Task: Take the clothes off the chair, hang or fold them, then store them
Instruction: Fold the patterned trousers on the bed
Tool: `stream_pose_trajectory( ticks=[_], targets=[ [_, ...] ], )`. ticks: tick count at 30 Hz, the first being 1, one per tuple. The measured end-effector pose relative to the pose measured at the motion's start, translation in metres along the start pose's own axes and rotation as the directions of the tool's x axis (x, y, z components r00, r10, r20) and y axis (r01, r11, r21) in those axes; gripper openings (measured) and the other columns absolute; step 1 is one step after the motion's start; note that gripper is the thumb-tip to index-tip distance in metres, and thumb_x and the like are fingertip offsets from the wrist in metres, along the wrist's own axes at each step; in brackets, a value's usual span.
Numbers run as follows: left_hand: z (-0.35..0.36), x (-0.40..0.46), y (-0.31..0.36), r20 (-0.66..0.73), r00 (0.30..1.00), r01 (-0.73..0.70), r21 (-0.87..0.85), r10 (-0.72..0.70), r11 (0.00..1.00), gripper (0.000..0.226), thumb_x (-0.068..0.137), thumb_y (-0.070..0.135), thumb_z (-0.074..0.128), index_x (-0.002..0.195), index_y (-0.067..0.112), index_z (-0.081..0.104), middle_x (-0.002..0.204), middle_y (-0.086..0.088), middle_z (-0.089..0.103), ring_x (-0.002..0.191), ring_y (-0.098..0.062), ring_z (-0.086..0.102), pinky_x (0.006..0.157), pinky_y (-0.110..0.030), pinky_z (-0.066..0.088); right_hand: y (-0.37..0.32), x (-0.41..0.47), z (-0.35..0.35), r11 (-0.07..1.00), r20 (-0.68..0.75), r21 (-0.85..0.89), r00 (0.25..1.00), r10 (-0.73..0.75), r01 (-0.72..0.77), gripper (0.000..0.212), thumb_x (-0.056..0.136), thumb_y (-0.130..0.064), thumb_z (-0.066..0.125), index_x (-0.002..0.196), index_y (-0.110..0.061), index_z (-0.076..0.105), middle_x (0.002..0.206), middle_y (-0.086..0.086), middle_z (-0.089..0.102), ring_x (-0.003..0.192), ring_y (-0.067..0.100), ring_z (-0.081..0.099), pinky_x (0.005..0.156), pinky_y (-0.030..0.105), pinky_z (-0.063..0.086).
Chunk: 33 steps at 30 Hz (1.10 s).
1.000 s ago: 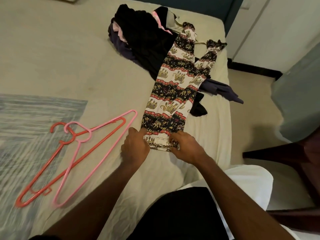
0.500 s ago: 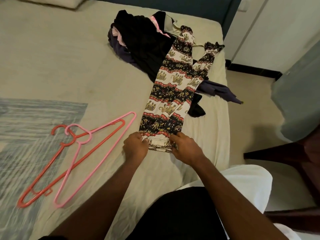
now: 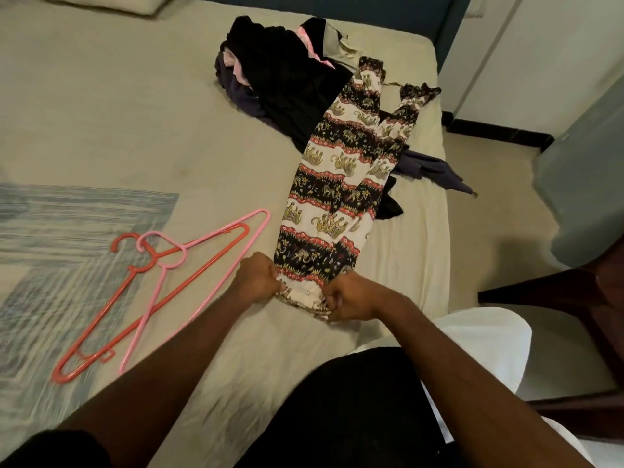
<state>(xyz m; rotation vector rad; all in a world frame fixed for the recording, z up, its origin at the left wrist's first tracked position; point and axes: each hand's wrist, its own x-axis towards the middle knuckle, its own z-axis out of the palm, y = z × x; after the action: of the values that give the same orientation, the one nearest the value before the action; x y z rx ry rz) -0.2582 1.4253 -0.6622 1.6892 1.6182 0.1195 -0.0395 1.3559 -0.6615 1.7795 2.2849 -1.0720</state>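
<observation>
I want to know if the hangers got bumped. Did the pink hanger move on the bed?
No. The pink hanger lies crossed over the red hanger as before, its tip just as close to the patterned trousers; only the camera shifted.

Hangers lie left of the trousers on the bed.

Elephant-print trousers flat on bed; dark clothes pile beyond

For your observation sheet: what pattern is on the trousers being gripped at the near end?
Elephant-print trousers: black, white and red bands, clearest in the head view.
</observation>
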Motion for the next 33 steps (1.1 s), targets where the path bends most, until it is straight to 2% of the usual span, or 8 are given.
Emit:
stream_pose_trajectory(
  ticks=[5,8,10,13,17,21,27,33],
  targets=[
    [-0.017,-0.038,-0.045,0.197,0.980,-0.067,0.148,0.037,0.987,0.014,0.080,0.009,0.083,0.085,0.011,0.070,0.082,0.000,0.070,0.068,-0.008,0.063,0.059,-0.020,0.047,-0.031,-0.008,0.030,0.979,0.224,0.186,0.966,-0.130,0.089,0.013,0.080,-0.015,0.082,0.082,-0.008,0.071,0.076,-0.007,0.068,0.072,0.003,0.064,0.078,0.030,0.054],
    [-0.024,-0.047,-0.050,0.175,0.981,-0.117,0.180,0.086,0.977,0.021,0.076,0.018,0.088,0.084,0.012,0.070,0.077,0.003,0.068,0.069,-0.009,0.063,0.056,-0.019,0.041,-0.037,-0.009,0.030,0.936,0.242,0.349,0.959,-0.145,0.054,0.023,0.084,-0.020,0.083,0.089,-0.002,0.070,0.082,0.008,0.076,0.073,0.017,0.074,0.076,0.038,0.062],
    [-0.027,-0.043,-0.037,0.086,0.986,-0.156,0.187,0.142,0.970,0.029,0.072,0.029,0.090,0.081,0.012,0.069,0.074,0.000,0.069,0.070,-0.015,0.066,0.058,-0.025,0.047,-0.029,-0.008,0.020,0.913,0.151,0.407,0.984,-0.098,0.028,0.025,0.087,-0.023,0.081,0.092,-0.002,0.070,0.083,0.010,0.076,0.070,0.021,0.075,0.071,0.039,0.063],
    [-0.023,-0.028,0.006,-0.062,0.965,-0.240,0.182,0.255,0.954,0.040,0.073,0.047,0.086,0.077,0.014,0.063,0.070,-0.001,0.066,0.066,-0.017,0.063,0.061,-0.033,0.050,-0.007,-0.008,-0.009,0.961,-0.137,0.271,0.990,-0.026,0.063,0.013,0.089,-0.022,0.077,0.089,-0.010,0.072,0.083,0.004,0.074,0.075,0.017,0.072,0.074,0.034,0.059],
    [0.005,0.007,0.091,-0.003,0.926,-0.373,0.144,0.377,0.917,0.031,0.079,0.041,0.082,0.078,0.018,0.061,0.072,0.000,0.067,0.070,-0.019,0.066,0.070,-0.038,0.057,0.049,-0.025,-0.059,0.973,-0.373,0.229,0.919,0.128,-0.043,0.009,0.090,-0.018,0.071,0.085,-0.011,0.071,0.084,0.005,0.073,0.077,0.019,0.068,0.076,0.034,0.055],
    [0.043,0.054,0.178,0.039,0.890,-0.455,0.152,0.455,0.877,0.026,0.083,0.035,0.078,0.076,0.016,0.062,0.070,-0.002,0.067,0.070,-0.021,0.067,0.072,-0.043,0.059,0.134,-0.052,-0.098,0.934,-0.440,0.314,0.846,0.301,-0.169,0.011,0.089,-0.019,0.069,0.078,-0.019,0.070,0.079,-0.002,0.073,0.079,0.021,0.069,0.084,0.040,0.057],
    [0.086,0.141,0.302,-0.006,0.904,-0.420,0.161,0.427,0.893,0.024,0.085,0.032,0.078,0.083,0.012,0.065,0.074,0.000,0.064,0.068,-0.013,0.059,0.060,-0.026,0.043,0.266,-0.079,-0.169,0.894,-0.540,0.424,0.752,0.378,-0.144,0.021,0.091,-0.018,0.066,0.072,-0.027,0.067,0.075,-0.007,0.071,0.078,0.014,0.068,0.079,0.035,0.057],
    [0.090,0.192,0.366,-0.007,0.950,-0.310,0.133,0.314,0.941,0.017,0.084,0.021,0.077,0.087,0.012,0.064,0.074,0.003,0.061,0.068,-0.014,0.056,0.060,-0.025,0.042,0.329,-0.073,-0.238,0.886,-0.464,0.432,0.802,0.377,-0.166,0.017,0.093,-0.015,0.063,0.077,-0.021,0.069,0.080,-0.002,0.069,0.073,0.014,0.068,0.075,0.039,0.060]
  ],
)
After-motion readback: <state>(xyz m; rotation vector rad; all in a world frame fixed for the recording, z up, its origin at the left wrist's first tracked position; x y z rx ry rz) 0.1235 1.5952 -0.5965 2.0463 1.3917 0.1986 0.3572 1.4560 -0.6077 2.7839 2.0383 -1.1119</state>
